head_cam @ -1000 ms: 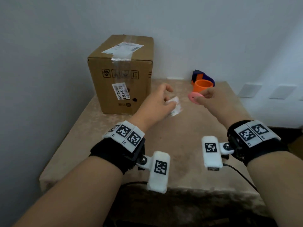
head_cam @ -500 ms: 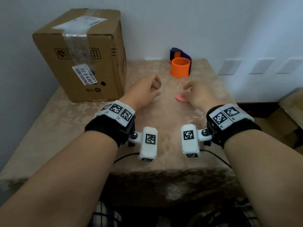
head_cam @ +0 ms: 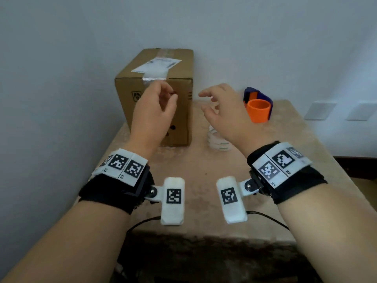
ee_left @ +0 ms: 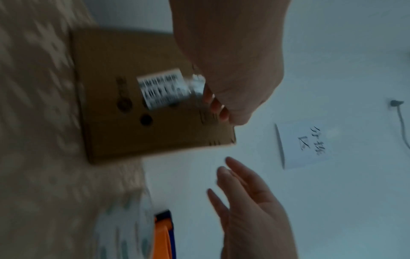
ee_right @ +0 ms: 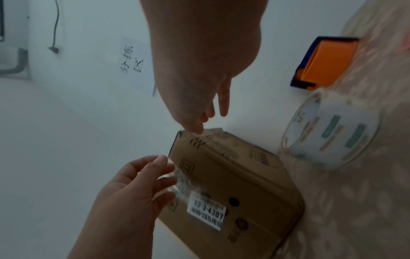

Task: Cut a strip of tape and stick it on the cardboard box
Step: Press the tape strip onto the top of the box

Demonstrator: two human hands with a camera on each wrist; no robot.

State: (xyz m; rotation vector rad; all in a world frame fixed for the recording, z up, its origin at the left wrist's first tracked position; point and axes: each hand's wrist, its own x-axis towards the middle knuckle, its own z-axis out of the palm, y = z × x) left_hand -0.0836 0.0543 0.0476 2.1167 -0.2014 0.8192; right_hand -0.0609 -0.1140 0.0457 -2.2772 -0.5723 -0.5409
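Observation:
The brown cardboard box (head_cam: pixel 185 119) stands at the back left of the table, with old tape and labels on it. My left hand (head_cam: pixel 169 92) is raised in front of the box's upper front face. It pinches a short clear tape strip (ee_right: pixel 172 177) at its fingertips, also visible as a shiny tape strip (ee_left: pixel 197 85) in the left wrist view. My right hand (head_cam: pixel 208 101) hovers beside it with fingers spread and relaxed, holding nothing. In the right wrist view its fingertips (ee_right: pixel 195 129) point at the box's top corner. The tape roll (head_cam: pixel 217 142) stands on the table under my right wrist.
An orange cup (head_cam: pixel 258 110) stands in front of a blue and orange dispenser (head_cam: pixel 257 94) at the back right. The beige patterned table (head_cam: pixel 204 172) meets the wall at the back and left. A paper sign (ee_right: pixel 133 59) hangs on the wall.
Both hands rose from the table toward the box. The left hand let go of the roll and brought the strip up. The right hand came up with nothing in it, the pink tool left below.

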